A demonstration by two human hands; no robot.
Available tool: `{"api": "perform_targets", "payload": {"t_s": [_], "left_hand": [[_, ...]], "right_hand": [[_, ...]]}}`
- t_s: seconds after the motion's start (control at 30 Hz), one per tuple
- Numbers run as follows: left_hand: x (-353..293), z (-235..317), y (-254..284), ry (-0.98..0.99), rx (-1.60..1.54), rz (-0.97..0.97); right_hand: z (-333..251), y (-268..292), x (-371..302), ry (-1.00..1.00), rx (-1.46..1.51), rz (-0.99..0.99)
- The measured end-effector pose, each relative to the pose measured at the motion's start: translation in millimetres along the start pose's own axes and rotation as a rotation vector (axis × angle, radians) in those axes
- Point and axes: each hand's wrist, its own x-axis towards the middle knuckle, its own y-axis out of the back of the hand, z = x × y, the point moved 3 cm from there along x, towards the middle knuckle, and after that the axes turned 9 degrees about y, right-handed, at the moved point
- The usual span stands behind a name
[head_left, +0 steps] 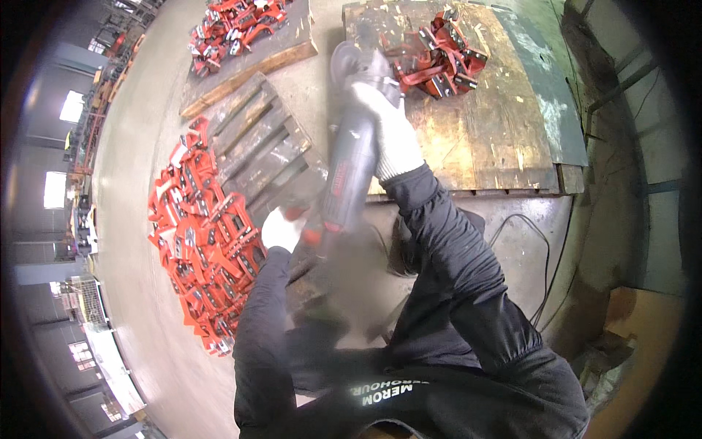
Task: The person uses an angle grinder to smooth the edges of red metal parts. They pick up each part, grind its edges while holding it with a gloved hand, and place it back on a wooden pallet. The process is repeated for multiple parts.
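A large angle grinder [349, 164] with a dark grey body slants up and away in front of me. Its round disc and guard end [349, 64] is at the top, over the near-left part of the wooden board. My right hand [384, 117], in a white glove, is wrapped round the grinder close to its head. Left of the tool's rear end, my left hand [281, 230], also gloved in white, is closed on a small red metal part [295, 213]. Blur hides much of that part's shape.
A pile of red metal brackets [444, 58] lies on the wooden board [504, 132]. Another big heap of brackets [201, 241] spreads on the floor at left beside a slatted pallet [267, 143]. More brackets [230, 33] sit far left. A black cable [545, 271] loops at right.
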Motion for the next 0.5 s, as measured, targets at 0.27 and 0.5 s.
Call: {"api": "perform_targets", "payload": {"t_s": [0.27,0.5], "left_hand": [[72,250,70,-0.386,-0.901,-0.072],[52,154,-7,-0.243,-0.995,-0.091]], "right_hand": [[-81,15,26,0.380,0.157,-0.030],[-78,44,28,0.285,-0.188,-0.061]]}}
